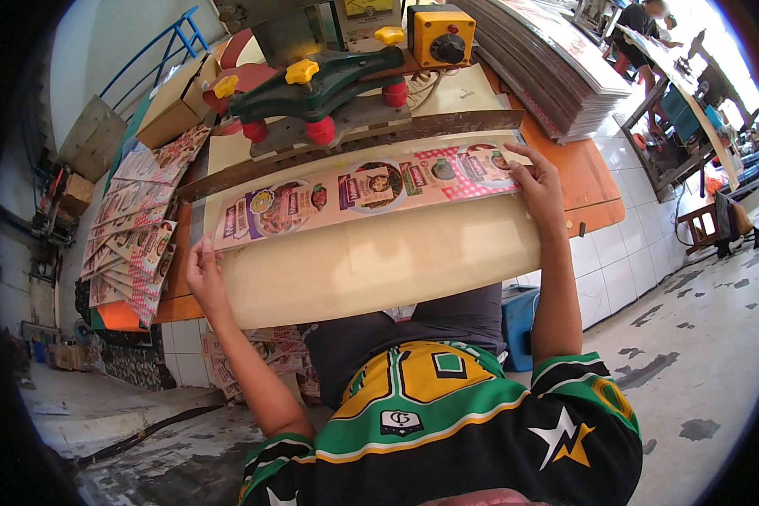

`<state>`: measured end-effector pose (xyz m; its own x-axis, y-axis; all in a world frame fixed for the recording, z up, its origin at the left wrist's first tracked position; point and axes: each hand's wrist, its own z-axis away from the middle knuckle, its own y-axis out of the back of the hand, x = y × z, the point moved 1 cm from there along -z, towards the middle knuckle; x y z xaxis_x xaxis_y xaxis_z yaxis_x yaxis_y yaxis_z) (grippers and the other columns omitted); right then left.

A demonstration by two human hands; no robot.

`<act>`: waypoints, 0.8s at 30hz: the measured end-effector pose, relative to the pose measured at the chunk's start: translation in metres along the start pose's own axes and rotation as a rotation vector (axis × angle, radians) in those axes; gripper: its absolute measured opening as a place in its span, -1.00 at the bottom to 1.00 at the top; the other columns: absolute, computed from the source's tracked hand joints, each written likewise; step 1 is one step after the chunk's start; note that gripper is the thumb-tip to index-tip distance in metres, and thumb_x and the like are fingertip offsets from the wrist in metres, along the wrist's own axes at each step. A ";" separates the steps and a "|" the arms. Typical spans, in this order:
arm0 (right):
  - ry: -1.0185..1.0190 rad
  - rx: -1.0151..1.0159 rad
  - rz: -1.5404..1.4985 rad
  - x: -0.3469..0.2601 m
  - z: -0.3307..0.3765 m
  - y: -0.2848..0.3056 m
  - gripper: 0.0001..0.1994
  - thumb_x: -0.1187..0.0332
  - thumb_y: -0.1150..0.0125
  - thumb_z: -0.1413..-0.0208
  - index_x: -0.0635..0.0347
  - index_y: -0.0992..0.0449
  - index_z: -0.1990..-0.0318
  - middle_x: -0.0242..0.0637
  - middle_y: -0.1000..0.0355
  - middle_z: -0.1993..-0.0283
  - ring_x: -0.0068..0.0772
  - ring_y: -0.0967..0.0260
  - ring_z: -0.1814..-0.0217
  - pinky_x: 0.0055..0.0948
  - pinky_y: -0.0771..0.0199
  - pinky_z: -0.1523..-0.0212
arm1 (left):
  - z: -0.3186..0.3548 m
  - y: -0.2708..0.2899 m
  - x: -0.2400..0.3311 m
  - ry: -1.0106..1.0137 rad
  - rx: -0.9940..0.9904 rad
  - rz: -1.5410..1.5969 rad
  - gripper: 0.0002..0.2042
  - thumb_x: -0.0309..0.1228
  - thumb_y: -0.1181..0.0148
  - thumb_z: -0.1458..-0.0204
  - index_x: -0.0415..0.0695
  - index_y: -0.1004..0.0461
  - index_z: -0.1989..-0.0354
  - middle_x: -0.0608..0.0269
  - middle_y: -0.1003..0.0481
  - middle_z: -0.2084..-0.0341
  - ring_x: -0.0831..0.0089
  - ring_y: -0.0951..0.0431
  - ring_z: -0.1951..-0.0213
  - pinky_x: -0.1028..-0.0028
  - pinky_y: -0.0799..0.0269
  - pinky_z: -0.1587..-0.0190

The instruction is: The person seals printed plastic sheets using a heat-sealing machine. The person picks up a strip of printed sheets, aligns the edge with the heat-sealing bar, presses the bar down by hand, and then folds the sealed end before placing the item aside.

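Note:
A long strip printed with food pictures (371,190) lies across the work in front of me, under a metal bar (472,125). My left hand (204,274) has its fingers closed at the strip's left end. At the right end, my right hand (535,181) pinches the strip's edge between thumb and fingers. A cream, slightly see-through sheet (379,257) spreads below the strip and hangs over the near edge toward my lap. Just beyond the bar stands a dark green press head (320,91) with yellow knobs and red cylinders.
An orange control box (441,38) with a black dial sits behind the bar. Printed pieces (135,223) are piled at the left, beside an open cardboard box (173,101). A tall stack of sheets (540,67) stands at the back right. Another person (641,29) is far off.

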<state>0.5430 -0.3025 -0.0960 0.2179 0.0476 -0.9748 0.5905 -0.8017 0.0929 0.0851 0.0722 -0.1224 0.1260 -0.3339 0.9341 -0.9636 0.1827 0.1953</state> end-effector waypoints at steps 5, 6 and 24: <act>0.001 0.014 -0.025 0.008 -0.003 0.003 -0.60 0.48 -0.16 -0.31 0.26 -0.46 -0.29 -0.41 -0.55 0.43 -0.80 -0.32 0.48 -0.68 -0.20 0.46 | 0.001 -0.003 0.004 0.051 0.000 0.036 -0.67 -0.20 -0.17 -0.35 -0.20 -0.56 -0.08 0.48 -0.43 0.52 0.76 -0.25 0.49 0.70 -0.11 0.44; -0.015 0.009 -0.017 0.008 -0.003 0.007 -0.59 0.47 -0.17 -0.31 0.25 -0.44 -0.30 -0.45 -0.52 0.47 -0.82 -0.28 0.52 -0.68 -0.15 0.50 | 0.001 -0.004 0.003 0.076 0.009 0.055 -0.68 -0.21 -0.18 -0.35 -0.21 -0.56 -0.08 0.48 -0.43 0.51 0.76 -0.25 0.49 0.69 -0.12 0.43; -0.069 0.054 -0.067 -0.005 -0.001 0.004 -0.57 0.35 -0.20 -0.34 0.19 -0.41 -0.33 -0.59 -0.37 0.57 -0.85 -0.12 0.64 -0.68 0.01 0.61 | 0.000 0.004 0.003 0.015 -0.083 0.092 -0.75 -0.39 -0.17 -0.31 -0.26 -0.58 -0.04 0.42 -0.54 0.42 0.72 -0.40 0.41 0.66 -0.23 0.32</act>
<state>0.5450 -0.3050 -0.0905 0.1241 0.0623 -0.9903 0.5588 -0.8291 0.0178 0.0820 0.0722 -0.1185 0.0418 -0.2984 0.9535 -0.9485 0.2880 0.1317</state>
